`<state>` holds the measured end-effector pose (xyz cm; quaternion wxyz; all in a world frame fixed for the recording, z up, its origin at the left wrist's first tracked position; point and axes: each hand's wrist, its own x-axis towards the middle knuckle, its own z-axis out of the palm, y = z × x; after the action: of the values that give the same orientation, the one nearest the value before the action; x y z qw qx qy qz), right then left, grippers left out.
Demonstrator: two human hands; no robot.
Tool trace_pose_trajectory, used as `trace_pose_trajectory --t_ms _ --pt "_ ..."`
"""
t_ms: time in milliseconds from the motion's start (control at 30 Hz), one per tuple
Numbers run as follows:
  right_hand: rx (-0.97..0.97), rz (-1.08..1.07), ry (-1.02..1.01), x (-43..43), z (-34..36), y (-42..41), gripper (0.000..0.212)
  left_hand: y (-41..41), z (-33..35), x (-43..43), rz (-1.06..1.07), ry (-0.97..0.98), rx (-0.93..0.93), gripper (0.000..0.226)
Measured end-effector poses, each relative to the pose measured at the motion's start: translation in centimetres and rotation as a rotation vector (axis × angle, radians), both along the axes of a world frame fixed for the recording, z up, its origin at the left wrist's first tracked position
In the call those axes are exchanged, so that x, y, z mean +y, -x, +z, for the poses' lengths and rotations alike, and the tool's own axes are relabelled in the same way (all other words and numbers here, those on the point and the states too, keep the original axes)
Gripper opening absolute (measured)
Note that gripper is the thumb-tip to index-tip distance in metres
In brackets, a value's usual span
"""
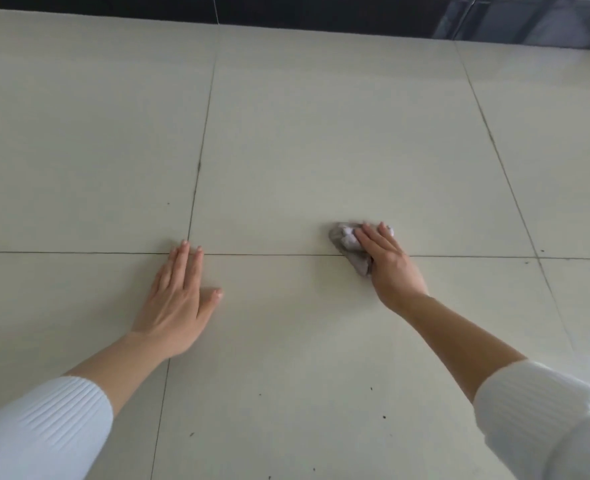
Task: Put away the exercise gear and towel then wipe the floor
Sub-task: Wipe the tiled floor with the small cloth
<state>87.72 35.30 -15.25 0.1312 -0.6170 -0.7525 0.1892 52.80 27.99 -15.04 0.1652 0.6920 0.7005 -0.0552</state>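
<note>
White left sleeve (40,427) sits at 7 o'clock; ahead of it, the left hand (179,299) lies flat and empty on the floor (304,133), bracing. At 3 o'clock, a crumpled grey cloth (347,242) lies under the right hand (385,261), whose straight fingers press it down. Firm, overlapping strokes toward the dark specks (383,417) at 5 o'clock would likely serve best.
</note>
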Motion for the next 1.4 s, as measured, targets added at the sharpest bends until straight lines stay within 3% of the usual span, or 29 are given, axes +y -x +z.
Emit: trace_pose_trajectory --t_ms 67,133,267,400,567,667,767,900,1033,1167,1333,1400 --pt "-0.005 -0.123 0.004 0.2 -0.3 2.1 0.053 1.0 0.3 -0.7 0.086 0.015 0.0 0.084" --pt "-0.01 -0.106 -0.036 -1.5 -0.8 4.8 0.052 1.3 0.3 -1.2 0.127 0.023 -0.014 0.084" --pt "0.027 0.307 -0.156 -7.8 -1.2 8.4 0.04 1.1 -0.1 -1.1 0.139 0.027 -0.015 0.08" --pt "-0.008 0.81 -0.14 -13.9 -1.0 9.8 0.047 1.6 0.5 -0.7 0.113 0.074 -0.01 0.079" --pt "-0.067 1.218 -0.16 -13.4 -1.1 10.6 0.043 3.3 1.8 -2.8 0.08 0.175 0.029 0.075" --pt "-0.093 1.029 -0.215 -8.8 -0.5 9.5 0.043 4.1 1.7 -4.2 0.07 0.18 0.028 0.077" --pt "-0.081 0.543 -0.169 -2.3 0.9 7.2 0.047 4.6 1.0 -4.2 0.07 0.17 0.009 0.08" --pt "-0.124 -0.082 0.09 3.5 2.4 1.4 0.049 4.9 -0.1 -4.6 0.063 0.13 -0.026 0.088" --pt "-0.118 -0.298 0.054 1.8 2.6 -1.5 0.052 5.3 -0.7 -4.5 0.068 0.096 -0.05 0.092" --pt "0.023 -0.201 -0.075 -3.9 0.5 3.6 0.045 5.1 -0.9 -4.6 0.075 0.052 -0.051 0.09" --pt "0.122 0.451 -0.108 -11.7 -1.0 11.8 0.051 5.0 -1.3 -4.7 0.089 0.027 -0.056 0.086" --pt "0.168 0.692 -0.017 -13.9 -0.6 14.0 0.054 5.0 -1.2 -4.7 0.092 0.026 -0.056 0.087"
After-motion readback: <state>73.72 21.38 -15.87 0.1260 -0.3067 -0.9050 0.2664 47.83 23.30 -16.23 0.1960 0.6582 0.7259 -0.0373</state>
